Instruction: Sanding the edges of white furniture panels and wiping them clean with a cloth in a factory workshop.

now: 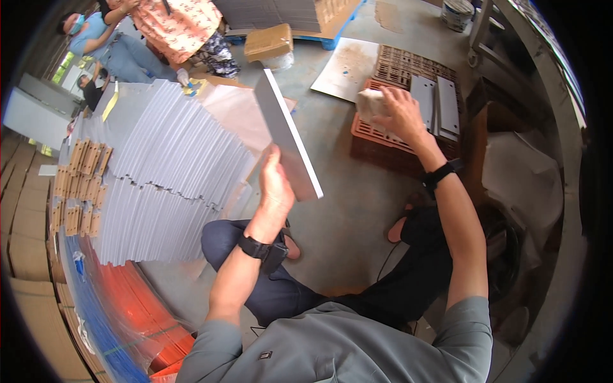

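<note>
In the head view, your left hand (pixel 276 185) is near the middle of the frame. Its grip is closed on the lower edge of a flat grey board (pixel 287 134). The board is thin, stiff and smooth, with straight edges, and you hold it tilted up above the floor so its long side runs toward the upper middle of the frame.

Your right hand (pixel 399 112) is in the upper right. It is closed around a pale block (pixel 371 102) that looks soft, like a sponge or a wad of cloth. The block sits just over the edge of an orange plastic crate (pixel 377 137) with a grid of holes. A few more grey flat pieces (pixel 440 102) lie on top of the crate.

This looks like the wiping step: one board is up in your hand and the block is just being taken from the crate. The next move likely needs the block brought over to the board's flat face while your left hand keeps the board from tipping.

At the left of the frame, a big fanned stack of white sheets (pixel 166 172) leans over, with notched edges. It looks like thin card. Brown cardboard pieces (pixel 76 185) sit at its left side. Other people (pixel 166 32) sit at the upper left, well apart from your hands.
</note>
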`<state>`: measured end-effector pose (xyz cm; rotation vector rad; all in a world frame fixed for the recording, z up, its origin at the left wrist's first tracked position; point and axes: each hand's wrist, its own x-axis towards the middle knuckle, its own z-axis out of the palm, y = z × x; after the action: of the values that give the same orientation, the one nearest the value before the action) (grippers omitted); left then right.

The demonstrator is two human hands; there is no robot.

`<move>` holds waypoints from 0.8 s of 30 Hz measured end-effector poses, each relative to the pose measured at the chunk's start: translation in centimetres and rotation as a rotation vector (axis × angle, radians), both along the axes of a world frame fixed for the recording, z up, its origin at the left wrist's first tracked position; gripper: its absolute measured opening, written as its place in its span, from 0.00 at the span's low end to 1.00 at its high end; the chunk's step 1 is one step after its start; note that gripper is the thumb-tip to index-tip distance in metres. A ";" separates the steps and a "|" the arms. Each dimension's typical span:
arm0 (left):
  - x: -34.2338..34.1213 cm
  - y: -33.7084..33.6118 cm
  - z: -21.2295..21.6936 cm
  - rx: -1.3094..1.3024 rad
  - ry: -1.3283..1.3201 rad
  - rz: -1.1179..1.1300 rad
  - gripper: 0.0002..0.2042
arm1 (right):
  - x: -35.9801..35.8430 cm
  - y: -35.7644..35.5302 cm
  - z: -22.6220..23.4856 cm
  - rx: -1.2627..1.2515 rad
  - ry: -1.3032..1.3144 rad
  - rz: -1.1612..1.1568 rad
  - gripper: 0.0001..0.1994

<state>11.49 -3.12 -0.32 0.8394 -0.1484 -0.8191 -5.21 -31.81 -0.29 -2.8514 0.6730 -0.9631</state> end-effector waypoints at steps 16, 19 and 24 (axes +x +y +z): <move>1.2 1.0 1.0 -0.586 0.058 -0.372 0.20 | 1.5 15.4 5.4 1.017 0.123 0.600 0.43; 1.9 0.6 1.8 -0.507 0.023 -0.091 0.16 | 2.6 20.2 5.8 1.086 0.079 0.686 0.57; 3.9 2.0 4.3 -0.491 -0.160 0.131 0.16 | 5.4 24.7 8.7 1.021 0.043 0.622 0.50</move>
<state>15.35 -1.10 3.95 0.4429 -0.4139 -0.5564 0.16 -7.06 8.42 -1.9368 0.1421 -0.2974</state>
